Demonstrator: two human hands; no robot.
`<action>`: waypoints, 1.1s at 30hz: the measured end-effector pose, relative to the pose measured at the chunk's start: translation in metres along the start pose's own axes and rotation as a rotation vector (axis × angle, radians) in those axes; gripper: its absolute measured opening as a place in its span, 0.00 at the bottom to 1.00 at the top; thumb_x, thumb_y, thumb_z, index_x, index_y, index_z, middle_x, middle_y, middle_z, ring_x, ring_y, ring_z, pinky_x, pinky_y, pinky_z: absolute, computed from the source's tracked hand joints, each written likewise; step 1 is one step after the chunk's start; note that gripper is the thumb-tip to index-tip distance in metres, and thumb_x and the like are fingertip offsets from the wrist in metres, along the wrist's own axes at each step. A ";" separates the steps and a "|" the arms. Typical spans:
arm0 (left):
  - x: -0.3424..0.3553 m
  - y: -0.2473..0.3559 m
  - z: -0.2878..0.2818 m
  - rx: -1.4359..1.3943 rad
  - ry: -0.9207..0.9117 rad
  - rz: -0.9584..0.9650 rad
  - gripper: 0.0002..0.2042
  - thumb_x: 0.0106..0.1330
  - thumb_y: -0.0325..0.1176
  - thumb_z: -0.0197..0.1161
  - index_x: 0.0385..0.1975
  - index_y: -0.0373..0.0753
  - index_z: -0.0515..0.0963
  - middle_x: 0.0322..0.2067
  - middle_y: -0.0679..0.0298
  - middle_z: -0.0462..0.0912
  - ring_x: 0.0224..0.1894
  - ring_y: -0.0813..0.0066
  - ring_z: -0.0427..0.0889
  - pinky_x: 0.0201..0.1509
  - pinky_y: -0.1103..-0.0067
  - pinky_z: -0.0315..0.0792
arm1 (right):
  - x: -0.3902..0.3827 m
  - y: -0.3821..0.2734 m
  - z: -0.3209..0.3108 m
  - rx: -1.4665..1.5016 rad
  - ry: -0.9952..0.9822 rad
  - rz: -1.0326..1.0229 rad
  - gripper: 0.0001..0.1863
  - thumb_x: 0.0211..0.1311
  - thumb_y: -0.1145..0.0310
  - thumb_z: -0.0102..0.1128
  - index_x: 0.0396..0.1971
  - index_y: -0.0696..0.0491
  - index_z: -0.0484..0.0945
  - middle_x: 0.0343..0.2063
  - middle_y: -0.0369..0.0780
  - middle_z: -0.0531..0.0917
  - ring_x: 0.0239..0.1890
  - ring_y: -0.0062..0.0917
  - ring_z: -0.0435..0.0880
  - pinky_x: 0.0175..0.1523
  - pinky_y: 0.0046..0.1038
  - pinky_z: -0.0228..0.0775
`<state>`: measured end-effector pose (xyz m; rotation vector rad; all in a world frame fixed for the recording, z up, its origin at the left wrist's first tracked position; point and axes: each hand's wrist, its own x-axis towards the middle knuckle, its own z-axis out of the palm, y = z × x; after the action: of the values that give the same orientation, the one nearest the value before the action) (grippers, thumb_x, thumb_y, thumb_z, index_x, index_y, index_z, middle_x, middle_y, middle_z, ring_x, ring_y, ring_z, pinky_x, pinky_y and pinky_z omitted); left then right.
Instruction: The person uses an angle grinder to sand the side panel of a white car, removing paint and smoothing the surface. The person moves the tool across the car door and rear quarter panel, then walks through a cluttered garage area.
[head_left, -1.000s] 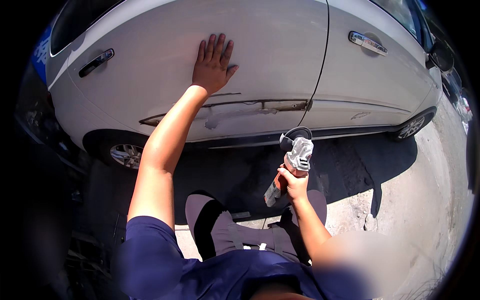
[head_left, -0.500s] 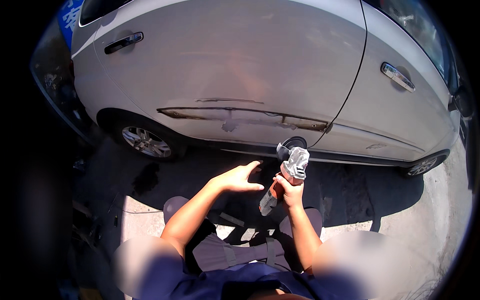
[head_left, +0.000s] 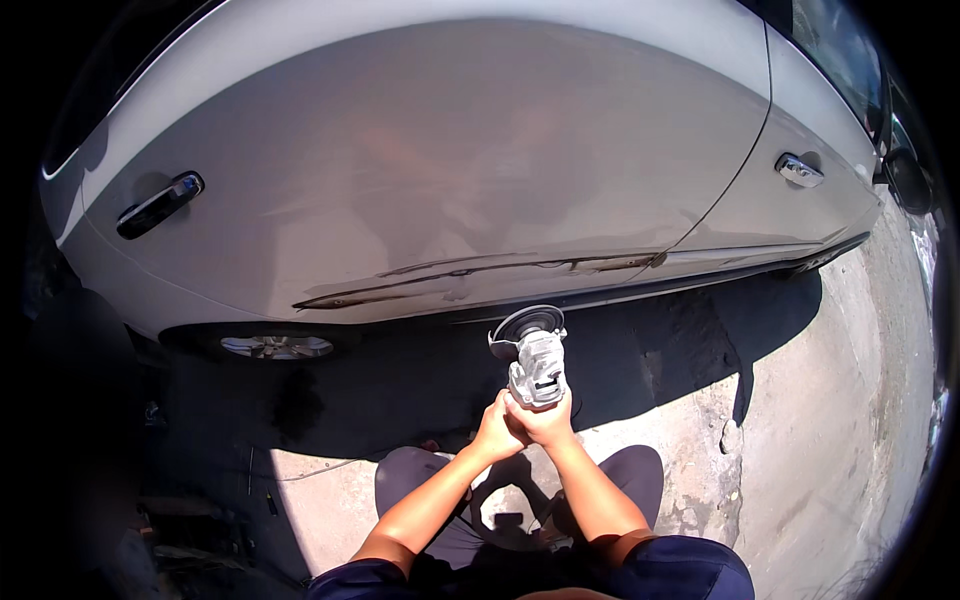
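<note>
An angle grinder (head_left: 540,365) with a grey metal head and a dark round disc (head_left: 529,321) is held out in front of me. My right hand (head_left: 549,421) is closed round its body just behind the head. Beside it, my left hand (head_left: 497,430) is closed on the same tool, the two hands touching; the orange-and-black handle is hidden behind them. Beyond the disc is the lower part of a silver car door (head_left: 450,200). A long scraped strip (head_left: 440,272) with bare, rusty patches runs along it. The disc appears apart from the door.
The door handle (head_left: 160,205) is at the left, and the front door's chrome handle (head_left: 799,170) at the right. A wheel (head_left: 276,346) stands at lower left. Concrete ground (head_left: 800,400) lies right, with deep shadow under the car. A thin cable (head_left: 325,468) crosses the ground left of my knees.
My left hand, open and free before, has closed on the grinder beside my right hand. The grinder has shifted left in view and straightened. My view of the car has tilted and moved closer.
</note>
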<state>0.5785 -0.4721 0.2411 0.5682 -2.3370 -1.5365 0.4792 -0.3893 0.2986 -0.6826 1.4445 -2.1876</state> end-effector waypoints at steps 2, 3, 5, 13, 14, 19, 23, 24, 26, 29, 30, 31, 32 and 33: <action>-0.003 0.034 -0.006 -0.087 0.003 -0.060 0.32 0.51 0.33 0.78 0.56 0.36 0.70 0.53 0.49 0.83 0.55 0.54 0.85 0.60 0.66 0.77 | 0.003 -0.035 0.016 -0.018 0.085 0.026 0.27 0.47 0.73 0.80 0.49 0.61 0.78 0.40 0.40 0.88 0.42 0.22 0.88 0.53 0.28 0.80; 0.004 0.053 -0.009 -0.036 0.009 -0.068 0.33 0.52 0.34 0.78 0.58 0.36 0.70 0.54 0.49 0.82 0.56 0.54 0.85 0.60 0.66 0.77 | 0.012 -0.051 0.015 -0.040 0.081 0.041 0.27 0.47 0.73 0.81 0.48 0.61 0.78 0.40 0.40 0.88 0.41 0.22 0.88 0.52 0.28 0.80; 0.008 0.084 -0.021 -0.003 0.030 -0.094 0.33 0.53 0.36 0.77 0.59 0.36 0.71 0.53 0.50 0.83 0.56 0.54 0.85 0.60 0.66 0.77 | 0.019 -0.081 0.028 -0.085 0.107 0.047 0.27 0.46 0.73 0.81 0.47 0.61 0.79 0.38 0.40 0.88 0.39 0.22 0.88 0.49 0.27 0.81; 0.062 0.220 -0.062 -0.334 0.238 -0.223 0.22 0.56 0.35 0.75 0.52 0.39 0.81 0.47 0.56 0.88 0.51 0.59 0.88 0.56 0.68 0.78 | 0.107 -0.210 0.064 -0.150 0.083 0.002 0.27 0.42 0.68 0.81 0.44 0.58 0.78 0.35 0.41 0.89 0.37 0.24 0.90 0.47 0.28 0.81; 0.078 0.244 -0.071 -0.032 0.209 -0.057 0.22 0.57 0.34 0.75 0.52 0.39 0.81 0.46 0.56 0.88 0.50 0.60 0.88 0.56 0.68 0.78 | 0.116 -0.211 0.063 -0.165 0.095 -0.011 0.28 0.42 0.68 0.81 0.44 0.58 0.78 0.35 0.41 0.89 0.38 0.24 0.90 0.47 0.28 0.81; 0.103 0.263 -0.090 -0.064 0.176 0.032 0.24 0.57 0.33 0.76 0.54 0.39 0.80 0.49 0.57 0.88 0.53 0.63 0.87 0.59 0.69 0.77 | 0.140 -0.223 0.076 -0.156 0.091 -0.028 0.28 0.45 0.72 0.79 0.48 0.61 0.78 0.38 0.40 0.88 0.40 0.20 0.87 0.50 0.26 0.80; 0.106 0.252 -0.092 -0.070 0.097 -0.033 0.25 0.57 0.34 0.77 0.55 0.40 0.80 0.50 0.58 0.88 0.54 0.63 0.87 0.59 0.69 0.78 | 0.148 -0.225 0.078 -0.186 0.089 -0.015 0.28 0.45 0.71 0.78 0.48 0.62 0.78 0.38 0.40 0.88 0.40 0.20 0.87 0.50 0.26 0.79; 0.107 0.255 -0.094 -0.052 0.090 -0.045 0.25 0.56 0.34 0.77 0.55 0.40 0.80 0.50 0.58 0.88 0.54 0.63 0.87 0.59 0.69 0.78 | 0.149 -0.227 0.079 -0.180 0.093 0.002 0.28 0.45 0.71 0.78 0.48 0.62 0.78 0.39 0.40 0.88 0.40 0.20 0.87 0.50 0.26 0.79; 0.108 0.259 -0.097 -0.050 0.091 -0.075 0.26 0.56 0.34 0.77 0.56 0.40 0.80 0.50 0.57 0.87 0.54 0.63 0.87 0.59 0.69 0.77 | 0.151 -0.229 0.081 -0.175 0.108 0.020 0.28 0.45 0.71 0.78 0.48 0.62 0.78 0.39 0.40 0.89 0.41 0.20 0.87 0.51 0.26 0.79; 0.104 0.259 -0.095 -0.067 0.121 -0.114 0.27 0.55 0.35 0.78 0.56 0.40 0.79 0.51 0.57 0.87 0.55 0.63 0.86 0.60 0.69 0.77 | 0.148 -0.223 0.083 -0.169 0.124 0.024 0.31 0.42 0.67 0.80 0.49 0.62 0.78 0.37 0.43 0.89 0.41 0.24 0.90 0.50 0.27 0.81; 0.101 0.262 -0.096 -0.104 0.132 -0.122 0.26 0.55 0.35 0.78 0.56 0.40 0.79 0.51 0.57 0.87 0.55 0.63 0.86 0.60 0.69 0.77 | 0.146 -0.221 0.083 -0.196 0.106 0.040 0.32 0.42 0.68 0.80 0.49 0.62 0.78 0.37 0.42 0.89 0.41 0.23 0.90 0.51 0.27 0.80; 0.099 0.267 -0.097 -0.144 0.142 -0.131 0.26 0.56 0.35 0.78 0.56 0.40 0.79 0.51 0.57 0.87 0.55 0.63 0.86 0.60 0.69 0.77 | 0.146 -0.221 0.085 -0.151 0.116 0.054 0.32 0.42 0.68 0.80 0.49 0.62 0.77 0.38 0.42 0.89 0.41 0.23 0.90 0.51 0.27 0.80; 0.098 0.270 -0.099 -0.183 0.152 -0.141 0.26 0.56 0.35 0.78 0.56 0.40 0.79 0.51 0.58 0.87 0.55 0.64 0.86 0.60 0.69 0.77 | 0.146 -0.221 0.086 -0.106 0.127 0.068 0.32 0.42 0.68 0.80 0.50 0.62 0.77 0.38 0.42 0.89 0.42 0.23 0.90 0.51 0.27 0.80; 0.099 0.268 -0.101 -0.181 0.144 -0.113 0.26 0.56 0.35 0.77 0.56 0.39 0.79 0.51 0.58 0.87 0.55 0.65 0.86 0.60 0.70 0.77 | 0.147 -0.223 0.085 -0.115 0.120 0.065 0.33 0.42 0.68 0.80 0.50 0.62 0.77 0.38 0.42 0.89 0.42 0.23 0.90 0.52 0.27 0.80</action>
<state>0.4915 -0.5048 0.5295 0.7490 -2.0656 -1.6756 0.3975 -0.4563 0.5585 -0.5422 1.6405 -2.1406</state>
